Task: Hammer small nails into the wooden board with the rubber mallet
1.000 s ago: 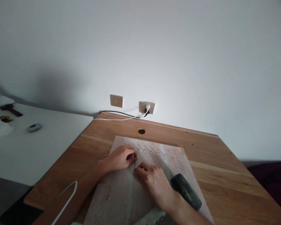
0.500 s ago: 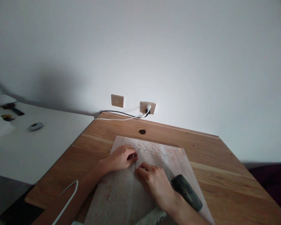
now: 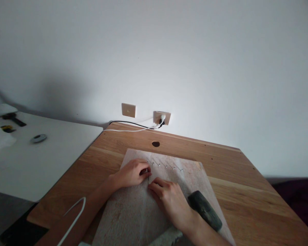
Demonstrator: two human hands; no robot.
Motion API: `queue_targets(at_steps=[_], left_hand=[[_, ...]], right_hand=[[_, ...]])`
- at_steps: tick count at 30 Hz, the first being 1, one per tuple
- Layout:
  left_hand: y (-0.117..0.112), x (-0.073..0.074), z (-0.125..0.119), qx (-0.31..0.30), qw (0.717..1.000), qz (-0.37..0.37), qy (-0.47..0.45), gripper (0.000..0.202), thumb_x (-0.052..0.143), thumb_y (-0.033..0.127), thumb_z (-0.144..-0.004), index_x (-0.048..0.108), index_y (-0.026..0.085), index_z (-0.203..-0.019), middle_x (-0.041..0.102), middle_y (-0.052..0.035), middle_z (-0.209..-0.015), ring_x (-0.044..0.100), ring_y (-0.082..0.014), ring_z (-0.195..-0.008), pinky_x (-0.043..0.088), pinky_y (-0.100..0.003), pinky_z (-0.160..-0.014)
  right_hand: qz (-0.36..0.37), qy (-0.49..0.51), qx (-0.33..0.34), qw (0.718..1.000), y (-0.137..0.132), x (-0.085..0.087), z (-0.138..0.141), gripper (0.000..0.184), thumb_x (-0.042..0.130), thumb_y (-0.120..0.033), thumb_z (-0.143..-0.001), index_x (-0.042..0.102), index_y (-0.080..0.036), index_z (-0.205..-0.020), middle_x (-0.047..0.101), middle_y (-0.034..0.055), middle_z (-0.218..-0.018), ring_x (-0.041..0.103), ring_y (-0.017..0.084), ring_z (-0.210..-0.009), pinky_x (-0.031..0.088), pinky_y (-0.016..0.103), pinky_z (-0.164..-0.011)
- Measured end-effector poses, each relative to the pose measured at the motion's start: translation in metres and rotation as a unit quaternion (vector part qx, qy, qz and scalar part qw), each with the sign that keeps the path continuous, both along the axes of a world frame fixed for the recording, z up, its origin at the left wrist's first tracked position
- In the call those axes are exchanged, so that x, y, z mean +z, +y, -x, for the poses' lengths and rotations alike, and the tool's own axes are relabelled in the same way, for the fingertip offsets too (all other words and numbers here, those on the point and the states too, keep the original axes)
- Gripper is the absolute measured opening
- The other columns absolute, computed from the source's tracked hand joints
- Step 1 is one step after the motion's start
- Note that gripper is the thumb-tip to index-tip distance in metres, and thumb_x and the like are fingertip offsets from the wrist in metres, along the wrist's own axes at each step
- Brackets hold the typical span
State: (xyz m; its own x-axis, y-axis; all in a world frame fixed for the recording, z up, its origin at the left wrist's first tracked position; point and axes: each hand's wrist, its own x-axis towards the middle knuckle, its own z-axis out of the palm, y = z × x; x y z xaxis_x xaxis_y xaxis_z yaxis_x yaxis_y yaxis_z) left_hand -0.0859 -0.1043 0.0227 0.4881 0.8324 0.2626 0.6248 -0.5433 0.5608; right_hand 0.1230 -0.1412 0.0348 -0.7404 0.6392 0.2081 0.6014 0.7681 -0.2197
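A thin nail (image 3: 148,180) spans the gap between my two hands above the pinkish wooden board (image 3: 128,208). At its far end, the fingertips of my left hand (image 3: 135,173) are pinched together. My right hand (image 3: 169,196) is closed in a pinch at its near end, resting low over the board. Just beyond my hands, several similar nails (image 3: 166,166) form a slanting row near the board's far edge. A dark, blocky hammer head (image 3: 204,210) lies right of my right wrist, and my forearm hides whatever joins it.
The board rests on a wooden desk (image 3: 246,198) against a wall with a socket (image 3: 166,118) and plugged-in cables. A pale, ragged-edged object (image 3: 168,236) lies at the bottom. A white cable (image 3: 74,222) crosses my left forearm. The white table (image 3: 59,157) at left holds tools.
Almost nothing differs. My right fingertips have shifted very slightly left along the nail; my left hand and the row of nails stay put.
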Motion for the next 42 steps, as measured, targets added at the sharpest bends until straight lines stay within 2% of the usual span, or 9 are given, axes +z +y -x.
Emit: queue_targets(at_steps=[6, 10, 13, 15, 17, 23, 28, 35, 42], left_hand=[[-0.001, 0.001, -0.001, 0.0, 1.0, -0.004, 0.002, 0.007, 0.066, 0.017, -0.09, 0.068, 0.018, -0.083, 0.069, -0.0018, -0.08, 0.062, -0.0164, -0.075, 0.043, -0.026, -0.069], [0.002, -0.004, 0.001, 0.019, 1.0, -0.011, -0.016, 0.013, 0.06, 0.027, -0.097, 0.068, 0.019, -0.09, 0.067, -0.0016, -0.082, 0.06, -0.0159, -0.073, 0.043, -0.026, -0.069], [0.007, -0.009, 0.003, 0.066, 0.996, -0.036, -0.054, 0.02, 0.053, 0.033, -0.101, 0.067, 0.019, -0.097, 0.066, -0.0024, -0.086, 0.06, -0.0169, -0.078, 0.046, -0.028, -0.073], [0.01, -0.011, 0.004, 0.108, 0.99, -0.061, -0.065, 0.018, 0.052, 0.031, -0.1, 0.067, 0.02, -0.099, 0.066, -0.0037, -0.092, 0.061, -0.0189, -0.087, 0.047, -0.03, -0.081], [0.011, -0.012, 0.005, 0.137, 0.986, -0.075, -0.055, 0.014, 0.054, 0.025, -0.096, 0.067, 0.02, -0.1, 0.066, -0.0051, -0.1, 0.061, -0.0211, -0.097, 0.048, -0.034, -0.088], [0.011, -0.01, 0.005, 0.106, 0.992, -0.063, -0.016, 0.017, 0.057, 0.014, -0.091, 0.067, 0.021, -0.104, 0.068, -0.0052, -0.104, 0.061, -0.0227, -0.103, 0.048, -0.035, -0.092], [0.011, -0.01, 0.006, 0.079, 0.995, -0.057, -0.019, 0.017, 0.053, 0.016, -0.097, 0.068, 0.022, -0.103, 0.07, -0.005, -0.102, 0.062, -0.0214, -0.1, 0.048, -0.033, -0.09], [0.011, -0.009, 0.006, 0.078, 0.995, -0.065, -0.007, 0.02, 0.049, 0.021, -0.101, 0.069, 0.021, -0.103, 0.072, -0.0055, -0.102, 0.063, -0.021, -0.099, 0.049, -0.033, -0.091], [0.009, -0.007, 0.004, 0.077, 0.99, -0.115, 0.04, 0.025, 0.044, 0.024, -0.103, 0.069, 0.02, -0.101, 0.07, -0.0058, -0.096, 0.062, -0.0225, -0.094, 0.048, -0.036, -0.089]], right_hand=[[-0.008, 0.014, 0.001, 1.0, 0.001, -0.002, 0.001, 0.015, 0.067, -0.008, -0.092, 0.066, -0.019, -0.082, 0.071, -0.0018, -0.083, 0.068, 0.014, -0.064, 0.033, 0.026, -0.052], [-0.034, 0.072, 0.018, 0.997, -0.003, 0.003, 0.001, 0.014, 0.061, -0.016, -0.097, 0.064, -0.02, -0.084, 0.068, -0.0004, -0.082, 0.064, 0.012, -0.062, 0.033, 0.026, -0.054], [-0.089, 0.123, 0.112, 0.982, -0.009, 0.008, 0.001, 0.028, 0.051, -0.019, -0.101, 0.06, -0.019, -0.075, 0.06, -0.0024, -0.067, 0.053, 0.011, -0.053, 0.032, 0.028, -0.052], [-0.131, 0.14, 0.183, 0.964, -0.012, 0.01, 0.0, 0.034, 0.049, -0.016, -0.1, 0.057, -0.019, -0.068, 0.054, -0.0039, -0.058, 0.043, 0.011, -0.047, 0.027, 0.029, -0.049], [-0.159, 0.15, 0.214, 0.952, -0.015, 0.01, 0.0, 0.036, 0.049, -0.014, -0.098, 0.054, -0.02, -0.063, 0.051, -0.0045, -0.053, 0.036, 0.011, -0.044, 0.023, 0.03, -0.047], [-0.184, 0.153, 0.214, 0.947, -0.015, 0.01, 0.002, 0.036, 0.049, -0.013, -0.095, 0.054, -0.02, -0.06, 0.05, -0.0044, -0.051, 0.033, 0.012, -0.044, 0.02, 0.03, -0.046], [-0.186, 0.162, 0.224, 0.943, -0.015, 0.011, 0.002, 0.036, 0.05, -0.013, -0.094, 0.052, -0.02, -0.059, 0.048, -0.0049, -0.05, 0.032, 0.011, -0.043, 0.019, 0.029, -0.045], [-0.184, 0.153, 0.224, 0.945, -0.014, 0.011, 0.002, 0.035, 0.049, -0.014, -0.095, 0.049, -0.021, -0.06, 0.05, -0.0054, -0.051, 0.034, 0.01, -0.043, 0.02, 0.029, -0.046], [-0.176, 0.141, 0.217, 0.95, -0.016, 0.011, 0.001, 0.034, 0.048, -0.015, -0.095, 0.049, -0.022, -0.062, 0.05, -0.0055, -0.052, 0.036, 0.01, -0.042, 0.021, 0.03, -0.046]])
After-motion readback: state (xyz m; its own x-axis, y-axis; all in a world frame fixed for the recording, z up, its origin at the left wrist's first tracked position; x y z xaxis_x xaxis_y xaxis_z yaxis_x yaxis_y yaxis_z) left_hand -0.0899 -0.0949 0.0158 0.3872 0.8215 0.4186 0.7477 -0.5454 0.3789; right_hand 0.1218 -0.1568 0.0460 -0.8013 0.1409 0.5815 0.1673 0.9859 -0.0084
